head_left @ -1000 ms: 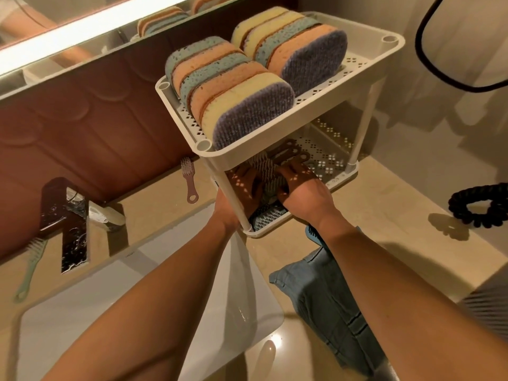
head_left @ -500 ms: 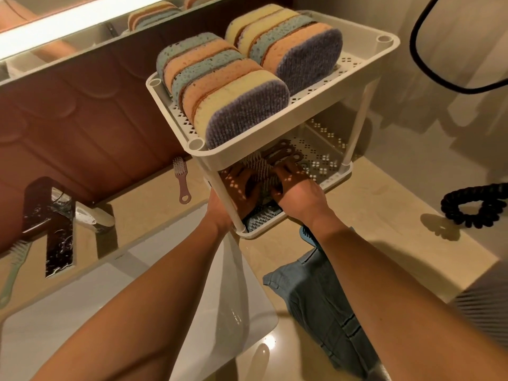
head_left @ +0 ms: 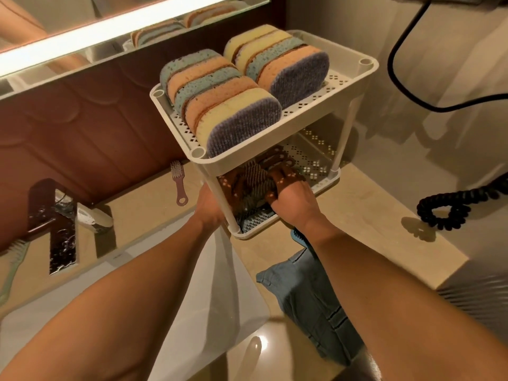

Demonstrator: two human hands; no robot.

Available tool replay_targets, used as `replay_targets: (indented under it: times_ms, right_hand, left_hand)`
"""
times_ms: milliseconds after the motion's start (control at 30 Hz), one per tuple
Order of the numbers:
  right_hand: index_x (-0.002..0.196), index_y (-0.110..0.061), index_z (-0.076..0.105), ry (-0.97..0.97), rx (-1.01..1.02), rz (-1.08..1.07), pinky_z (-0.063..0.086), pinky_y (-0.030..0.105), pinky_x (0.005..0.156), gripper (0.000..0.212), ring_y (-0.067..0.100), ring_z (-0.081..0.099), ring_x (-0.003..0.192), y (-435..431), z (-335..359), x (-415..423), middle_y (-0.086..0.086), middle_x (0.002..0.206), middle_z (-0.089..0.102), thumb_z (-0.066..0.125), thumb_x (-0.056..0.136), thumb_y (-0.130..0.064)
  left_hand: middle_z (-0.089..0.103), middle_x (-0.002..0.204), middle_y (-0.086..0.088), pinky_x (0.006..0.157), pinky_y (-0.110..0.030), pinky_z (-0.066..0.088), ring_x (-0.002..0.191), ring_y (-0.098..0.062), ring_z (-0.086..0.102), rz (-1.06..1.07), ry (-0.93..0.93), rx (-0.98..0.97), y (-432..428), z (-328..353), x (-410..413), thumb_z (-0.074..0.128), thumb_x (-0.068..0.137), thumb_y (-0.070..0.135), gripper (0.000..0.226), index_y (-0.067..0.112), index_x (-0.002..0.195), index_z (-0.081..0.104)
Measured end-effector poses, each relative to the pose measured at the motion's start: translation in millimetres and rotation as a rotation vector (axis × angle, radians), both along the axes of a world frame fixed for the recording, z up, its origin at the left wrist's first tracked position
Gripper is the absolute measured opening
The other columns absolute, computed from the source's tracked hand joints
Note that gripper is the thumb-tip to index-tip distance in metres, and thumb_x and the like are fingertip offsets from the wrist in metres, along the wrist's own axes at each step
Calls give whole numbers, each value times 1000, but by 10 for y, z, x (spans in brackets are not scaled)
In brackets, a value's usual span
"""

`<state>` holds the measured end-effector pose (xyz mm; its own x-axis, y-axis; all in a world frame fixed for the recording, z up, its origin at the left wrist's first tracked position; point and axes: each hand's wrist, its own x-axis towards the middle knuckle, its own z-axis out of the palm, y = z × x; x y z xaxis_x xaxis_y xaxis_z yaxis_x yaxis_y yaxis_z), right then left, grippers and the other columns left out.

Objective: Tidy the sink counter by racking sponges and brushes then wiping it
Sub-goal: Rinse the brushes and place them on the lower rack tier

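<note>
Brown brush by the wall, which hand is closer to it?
Left. The left hand is just right of the brown brush; the right hand is farther right, inside the rack.

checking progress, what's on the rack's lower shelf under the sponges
Brushes lie there; the right hand grips some, the left hand reaches in. The top shelf hides their count.

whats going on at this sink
A person's hands reach into the lower tier of the rack: the right hand grips a bunch of brushes, the left hand is partly hidden behind a rack leg. Sponges fill the top tier. A brown brush and a green brush lie unracked on the counter; a cloth lies beside the sink.
</note>
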<state>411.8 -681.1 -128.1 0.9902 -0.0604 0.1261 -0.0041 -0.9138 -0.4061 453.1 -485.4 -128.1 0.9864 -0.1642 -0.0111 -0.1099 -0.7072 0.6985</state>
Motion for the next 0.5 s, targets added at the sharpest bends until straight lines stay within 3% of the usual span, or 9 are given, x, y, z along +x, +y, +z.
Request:
replay_targets:
  times_ms: [33,100,167,233,367,500]
  right_hand:
    - [132,-20,56,20,-31,1,50,44,100,46,36,57,115,-6,43,-21,8,138,52,60,87,-29]
    - [122,-15,63,102,-123,24,46,40,99,35,34,57,106,14,165,-97,12,123,61,53,92,-30]
    - [104,-11,68,138,-185,62,41,38,96,28,31,56,98,84,287,-237,13,104,65,49,95,-29]
    - [94,-11,66,82,-240,114,37,41,95,26,30,55,95,152,371,-359,13,97,65,46,96,-27]
    - [105,-11,64,-38,-248,176,35,41,94,23,30,50,103,280,428,-594,12,106,61,47,97,-23]
    - [121,-10,60,-102,-283,255,36,40,95,30,29,48,112,439,468,-867,10,118,54,50,96,-24]
  left_hand:
    - [62,133,-9,85,-30,60,102,-16,64,-98,-109,37,29,104,-7,55,99,42,43,17,135,56]
    - [67,117,-4,90,-43,58,106,-23,65,-228,-224,243,102,260,-74,54,87,59,47,24,117,61]
    - [66,115,-5,88,-46,57,104,-26,63,-255,-206,362,173,366,-240,55,91,52,36,26,115,60]
    - [61,127,-5,96,-45,50,114,-27,57,-295,-243,460,244,346,-393,54,98,43,33,26,127,56]
    - [46,150,-5,111,-44,32,134,-26,42,-307,-278,647,415,334,-724,49,103,38,46,22,146,43]
    - [41,154,-5,114,-42,30,140,-26,37,-300,-275,696,525,421,-1110,44,103,42,51,21,149,40]
